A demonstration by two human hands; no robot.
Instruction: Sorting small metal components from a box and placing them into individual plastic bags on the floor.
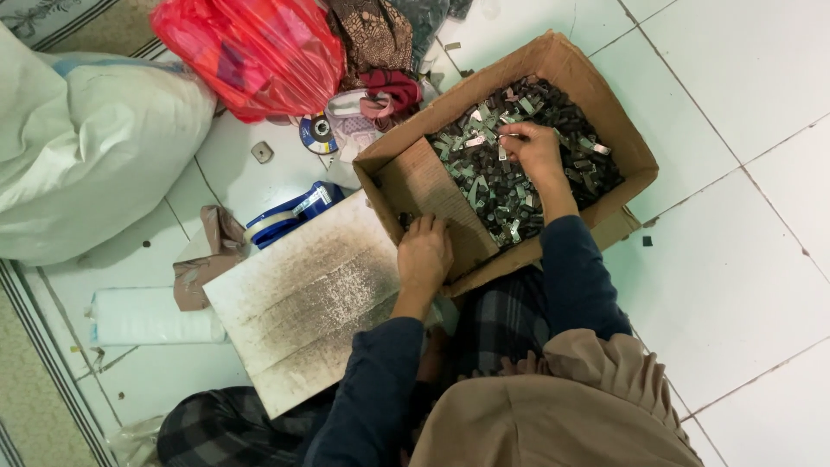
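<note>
Picking through a heap of small metal pieces [519, 186], the right hand [533, 151] sits directly on the pile inside a cardboard box [605, 95]. Fingers curled, tips pinched on what appears to be one thin silvery strip; too small to confirm more than that. The heap fills the far part of the box, spreading out on both sides of the right hand and nearer than its wrist, mixed dark and bright pieces lying at all angles, no common long axis.

Left hand [424, 255]: palm down, fingers bent over the near edge of the box where an inner cardboard flap [437, 195] slopes down. Whether it holds a piece, cannot tell; it may only steady the box. A few loose pieces lie just beyond its fingertips.

Relation noted: the pile lies forward and to the right of the left hand, directly under the right hand. Right hand clearly the nearer.

Outward from the hands: a flat speckled board [303, 303] just left of the left hand, resting on the tiled floor [743, 259]. Beyond it a blue tape dispenser [294, 212], a red plastic bag [251, 52] and a large white sack [86, 138] further left.
</note>
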